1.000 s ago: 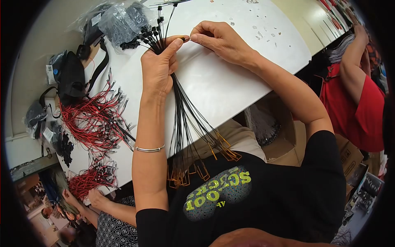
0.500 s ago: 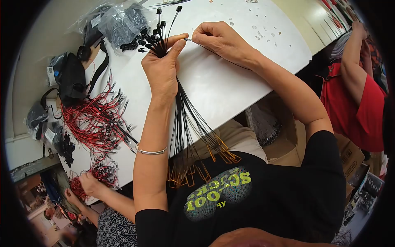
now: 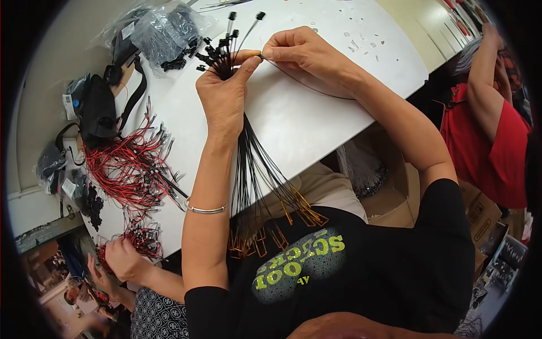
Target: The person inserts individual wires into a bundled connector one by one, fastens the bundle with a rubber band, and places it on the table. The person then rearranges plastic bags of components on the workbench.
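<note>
My left hand (image 3: 223, 99) is closed around a bundle of thin black wires (image 3: 248, 152). Small black connectors (image 3: 217, 51) fan out above its fingers, and amber loop-shaped ends (image 3: 305, 212) hang over my lap. Between the thumb and forefinger of the same hand is a small dark connector, mostly covered. My right hand (image 3: 299, 53), fingertips pinched, meets it there and grips the end of a single black wire (image 3: 316, 89), which curves down under my right wrist. Both hands are above the white table (image 3: 316, 127), fingertips almost touching.
Red and black wires (image 3: 127, 169) lie in a heap on the left, near a black pouch (image 3: 99, 116) and plastic bags of parts (image 3: 169, 34). A co-worker's hand (image 3: 124, 260) is at lower left. Cardboard box (image 3: 398, 198) below the table; person in red at right.
My hands have come closer together at the fingertips, and the single wire now bows lower. The connectors have shifted slightly right. The co-worker's hand at lower left has moved a little.
</note>
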Action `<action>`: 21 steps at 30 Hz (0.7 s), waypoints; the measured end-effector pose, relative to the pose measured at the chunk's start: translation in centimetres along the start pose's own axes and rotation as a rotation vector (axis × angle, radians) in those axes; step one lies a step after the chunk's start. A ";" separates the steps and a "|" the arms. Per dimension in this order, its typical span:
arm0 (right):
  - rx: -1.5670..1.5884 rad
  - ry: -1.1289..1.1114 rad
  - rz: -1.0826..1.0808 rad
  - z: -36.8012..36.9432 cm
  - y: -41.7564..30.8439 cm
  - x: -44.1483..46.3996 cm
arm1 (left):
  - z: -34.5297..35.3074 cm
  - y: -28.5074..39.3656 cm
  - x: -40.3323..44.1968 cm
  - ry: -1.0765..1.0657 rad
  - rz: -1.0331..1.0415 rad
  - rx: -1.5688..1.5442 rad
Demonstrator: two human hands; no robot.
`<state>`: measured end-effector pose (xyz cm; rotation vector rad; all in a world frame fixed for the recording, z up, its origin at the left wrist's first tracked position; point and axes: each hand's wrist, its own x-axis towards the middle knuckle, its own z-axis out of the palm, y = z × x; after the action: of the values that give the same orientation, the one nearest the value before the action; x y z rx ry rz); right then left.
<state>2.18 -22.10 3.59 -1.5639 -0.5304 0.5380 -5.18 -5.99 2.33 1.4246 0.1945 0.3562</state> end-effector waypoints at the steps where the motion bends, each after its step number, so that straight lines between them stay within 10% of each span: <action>1: 0.005 0.011 -0.010 0.1 0.2 0.1 | 0.1 0.0 0.0 -0.003 -0.002 -0.003; 9: -0.203 0.055 -0.097 -0.2 -1.3 -0.5 | -0.1 0.2 0.1 0.016 -0.023 -0.057; 13: -0.786 0.124 -0.664 -1.8 -0.6 0.8 | 0.0 1.3 -0.2 -0.066 -0.088 -0.092; 21: -0.074 0.207 -0.207 -1.7 -6.3 1.4 | 0.9 1.8 0.1 -0.229 -0.074 -0.215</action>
<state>4.28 -22.21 9.93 -1.5908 -0.5503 0.1980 -5.05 -6.59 4.28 1.2308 0.0210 0.1462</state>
